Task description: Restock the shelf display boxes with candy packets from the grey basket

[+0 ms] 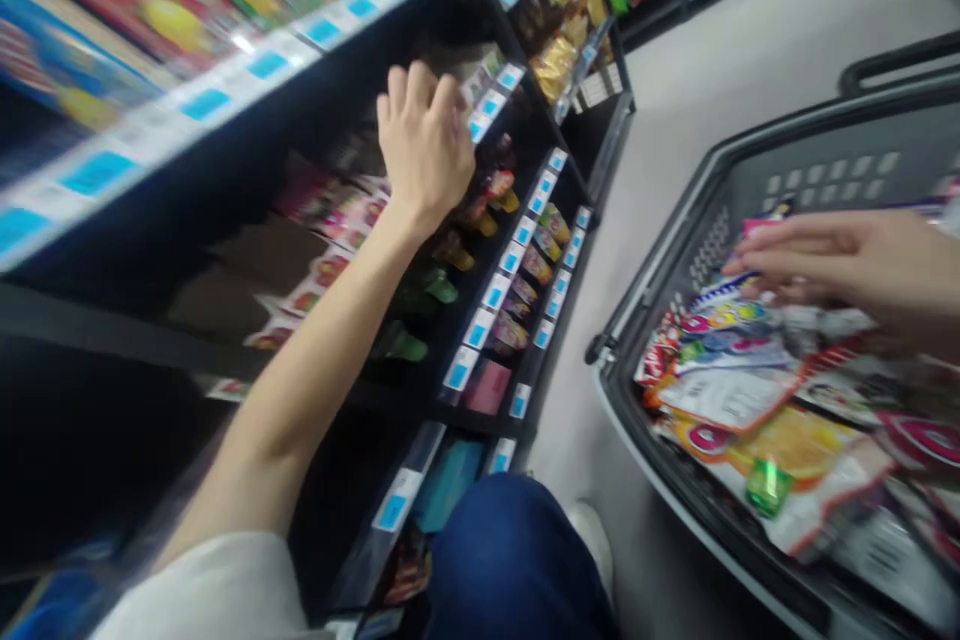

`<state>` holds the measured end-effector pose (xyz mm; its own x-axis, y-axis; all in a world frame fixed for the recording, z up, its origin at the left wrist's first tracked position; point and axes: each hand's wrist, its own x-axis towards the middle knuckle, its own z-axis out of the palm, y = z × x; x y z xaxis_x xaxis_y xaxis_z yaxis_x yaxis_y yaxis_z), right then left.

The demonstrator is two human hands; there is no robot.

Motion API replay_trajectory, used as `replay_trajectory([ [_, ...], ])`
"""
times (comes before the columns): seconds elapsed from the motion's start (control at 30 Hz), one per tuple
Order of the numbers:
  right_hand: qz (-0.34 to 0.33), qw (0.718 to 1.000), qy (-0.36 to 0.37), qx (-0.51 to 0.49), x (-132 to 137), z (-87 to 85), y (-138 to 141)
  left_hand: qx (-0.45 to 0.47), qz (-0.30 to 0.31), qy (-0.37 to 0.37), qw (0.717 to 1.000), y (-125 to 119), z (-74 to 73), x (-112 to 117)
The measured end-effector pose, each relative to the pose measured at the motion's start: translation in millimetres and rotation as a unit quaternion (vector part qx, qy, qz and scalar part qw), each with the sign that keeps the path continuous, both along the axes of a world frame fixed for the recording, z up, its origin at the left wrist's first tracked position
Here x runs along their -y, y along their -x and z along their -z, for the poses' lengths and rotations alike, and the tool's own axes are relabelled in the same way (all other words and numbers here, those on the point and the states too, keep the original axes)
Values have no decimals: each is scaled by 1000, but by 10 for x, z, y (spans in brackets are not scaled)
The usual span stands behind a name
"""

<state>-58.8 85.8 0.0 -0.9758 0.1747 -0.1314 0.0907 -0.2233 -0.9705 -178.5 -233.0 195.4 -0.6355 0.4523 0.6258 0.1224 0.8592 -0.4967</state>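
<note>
Though grip unclear, hand (847, 255) above basket (750, 162)

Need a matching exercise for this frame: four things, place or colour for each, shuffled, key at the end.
Column A
1. left hand
2. right hand
3. small shiny piece
4. trouser leg

Column B
a. dark blue
b. over the basket, above the packets
c. at the shelves, fingers curled
d. green, lying on packets

Pairs: 1-c, 2-b, 3-d, 4-a
</note>
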Motion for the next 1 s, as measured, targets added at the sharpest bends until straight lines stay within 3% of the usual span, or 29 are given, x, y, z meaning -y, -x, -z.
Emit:
replay_trajectory([
  [0.07,39,998,-30,49,-31,-163,-7,46,87,2,995,-132,244,-450],
  [0.13,81,995,-38,50,-64,-221,9,136,158,-16,978,-217,537,-867],
  [0.23,112,991,-47,48,-149,-177,45,302,247,-43,920,-199,1035,-1396],
  [0.37,140,987,-70,48,-304,-89,106,449,331,-8,830,-32,1623,-1807],
  [0.43,153,983,-90,46,-387,-70,142,467,339,16,817,1,1813,-1868],
  [0.57,126,961,-245,3,-554,-24,186,454,342,42,822,-55,1966,-1840],
  [0.7,11,898,-438,21,-645,151,169,472,355,11,807,-69,1979,-1812],
  [0.83,-51,836,-545,29,-659,346,143,491,385,-19,781,3,2031,-1812],
  [0.9,-31,833,-552,26,-675,355,143,487,406,-32,773,36,2074,-1802],
  [1.0,29,878,-476,47,-695,225,152,479,437,-74,758,62,2138,-1787],
])
